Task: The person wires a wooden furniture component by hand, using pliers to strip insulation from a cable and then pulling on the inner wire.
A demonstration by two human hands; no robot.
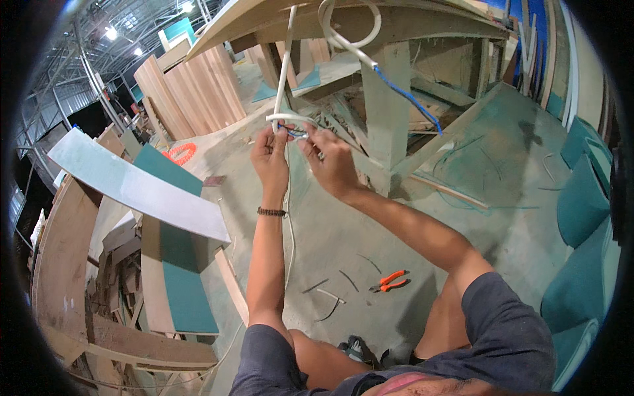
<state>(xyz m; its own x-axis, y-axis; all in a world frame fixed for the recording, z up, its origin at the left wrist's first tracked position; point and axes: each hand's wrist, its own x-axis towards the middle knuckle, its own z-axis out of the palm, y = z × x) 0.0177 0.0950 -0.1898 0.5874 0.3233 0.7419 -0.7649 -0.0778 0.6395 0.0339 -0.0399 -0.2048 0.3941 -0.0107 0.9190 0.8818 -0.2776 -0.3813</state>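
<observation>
A white cable (284, 63) hangs from under the curved wooden top and reaches my hands. My left hand (269, 155) is closed, pinching this cable near its lower end, where thin blue and dark wires show. Just to its right, my right hand (328, 160) pinches the thin wires with thumb and fingertips; the exact contact is small and partly hidden. A short white cable section (294, 118) crosses above both hands. To the right, a second, looped white cable (350, 45) dangles with a blue wire (406, 96) coming out of its end.
Orange-handled cutting pliers (391, 282) lie on the floor among black wire scraps. Curved wooden frames (99, 343) and a pale curved panel (142, 188) stand left. A wooden post (388, 105) supports the top. Teal rolled sheets (581, 198) line the right side.
</observation>
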